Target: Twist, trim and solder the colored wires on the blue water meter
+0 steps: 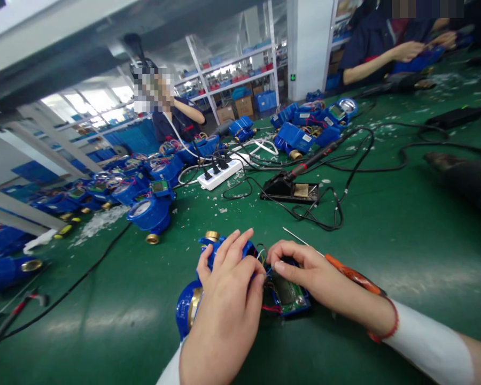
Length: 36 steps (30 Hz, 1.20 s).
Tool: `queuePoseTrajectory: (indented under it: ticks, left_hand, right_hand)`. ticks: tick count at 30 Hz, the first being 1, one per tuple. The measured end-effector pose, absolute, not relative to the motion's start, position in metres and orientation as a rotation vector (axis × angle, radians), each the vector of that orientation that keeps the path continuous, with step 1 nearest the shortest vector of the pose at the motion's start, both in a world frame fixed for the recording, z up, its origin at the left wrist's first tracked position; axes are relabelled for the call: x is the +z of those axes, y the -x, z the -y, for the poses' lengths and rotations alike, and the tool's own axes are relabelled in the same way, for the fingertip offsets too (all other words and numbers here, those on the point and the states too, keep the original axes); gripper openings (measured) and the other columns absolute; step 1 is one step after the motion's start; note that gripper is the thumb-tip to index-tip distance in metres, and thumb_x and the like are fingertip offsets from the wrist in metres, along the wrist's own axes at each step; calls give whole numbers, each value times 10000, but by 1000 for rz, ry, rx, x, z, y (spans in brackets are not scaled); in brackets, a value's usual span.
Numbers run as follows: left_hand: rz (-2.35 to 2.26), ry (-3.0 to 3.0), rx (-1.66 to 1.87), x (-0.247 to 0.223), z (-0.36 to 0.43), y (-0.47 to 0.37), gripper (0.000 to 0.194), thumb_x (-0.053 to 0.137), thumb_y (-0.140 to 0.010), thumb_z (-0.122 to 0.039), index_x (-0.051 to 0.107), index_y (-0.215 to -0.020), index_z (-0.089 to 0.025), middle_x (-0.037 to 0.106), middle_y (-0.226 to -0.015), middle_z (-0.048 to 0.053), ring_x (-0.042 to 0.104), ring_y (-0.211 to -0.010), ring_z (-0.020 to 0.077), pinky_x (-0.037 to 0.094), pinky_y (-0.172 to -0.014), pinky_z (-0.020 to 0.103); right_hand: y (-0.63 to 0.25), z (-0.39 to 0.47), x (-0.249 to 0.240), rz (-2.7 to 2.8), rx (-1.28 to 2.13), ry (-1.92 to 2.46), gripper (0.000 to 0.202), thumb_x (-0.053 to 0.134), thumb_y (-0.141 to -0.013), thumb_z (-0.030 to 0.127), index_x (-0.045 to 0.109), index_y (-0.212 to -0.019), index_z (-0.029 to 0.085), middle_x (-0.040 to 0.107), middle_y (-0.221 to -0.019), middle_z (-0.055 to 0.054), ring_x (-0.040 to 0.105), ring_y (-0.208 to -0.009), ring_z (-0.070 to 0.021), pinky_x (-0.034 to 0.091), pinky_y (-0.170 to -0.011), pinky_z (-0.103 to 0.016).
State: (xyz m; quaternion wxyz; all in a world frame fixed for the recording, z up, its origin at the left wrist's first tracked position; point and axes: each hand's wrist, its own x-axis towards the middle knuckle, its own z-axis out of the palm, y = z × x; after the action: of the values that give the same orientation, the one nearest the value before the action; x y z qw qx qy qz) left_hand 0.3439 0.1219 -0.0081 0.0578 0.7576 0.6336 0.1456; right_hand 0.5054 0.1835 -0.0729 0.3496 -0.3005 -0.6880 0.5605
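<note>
A blue water meter [188, 310] with brass fittings lies in front of me, largely covered by my left hand. Beside it, an open blue housing holds a green circuit board with a small display [291, 294]; thin coloured wires [261, 252] run between the two. My left hand [230, 294] rests over the meter, its thumb and index finger pinched near the wires and the other fingers stretched out. Above the board, my right hand [304, 267] is closed in a pinch at the wires; its fingertips partly hide them. A screwdriver with an orange handle [355, 275] lies under my right forearm.
A soldering iron [312, 160] sits in its black stand [291, 192], its cable looping across the green table [136, 331]. Behind are a white power strip [224, 171] and several blue meters [150, 214]. Two co-workers sit across the table. Pliers-like tool [14, 315] lies left.
</note>
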Motion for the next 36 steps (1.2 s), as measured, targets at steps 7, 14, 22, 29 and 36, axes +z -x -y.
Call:
queuePoseTrajectory:
  ticks: [7,14,22,29,36]
  left_hand:
    - [-1902,-2315,373,-9,-126,-338,223,452,-845,-155,638,-799,-271,465,-1434,16,319,-1372,284,152,-1046,668]
    - [-1922,-2308,412,-8,-126,-344,191,499,-803,-143,631,-732,-263,513,-1392,36,362,-1347,309,174,-1026,696]
    - [-1864,-2289,480,-7,-119,-332,172,442,-843,-190,582,-768,-255,451,-1431,51,290,-1392,277,195,-1054,690]
    - [-1854,-2228,515,-5,-117,-330,159,465,-846,-197,598,-778,-251,422,-1446,41,259,-1403,261,253,-1086,620]
    - [-1848,-2161,580,-4,-117,-331,238,394,-912,-285,616,-832,-266,448,-1434,23,275,-1394,249,253,-1100,600]
  right_hand:
    - [-508,-180,-67,1761,1493,712,135,535,-880,293,571,-816,179,561,-880,-19,504,-897,-180,374,-831,-306]
    - [-509,-178,-64,1771,1469,694,80,564,-863,222,595,-802,181,592,-900,-16,524,-910,-179,373,-858,-318]
    - [-511,-176,-52,1835,1356,741,141,676,-792,51,642,-761,185,595,-919,24,530,-952,-139,336,-897,-284]
    - [-512,-174,-52,1787,1343,732,118,642,-833,102,625,-768,200,599,-924,32,524,-946,-139,342,-878,-275]
    - [-511,-174,-53,1658,1531,735,43,596,-822,191,600,-781,177,592,-858,-1,508,-855,-158,370,-800,-286]
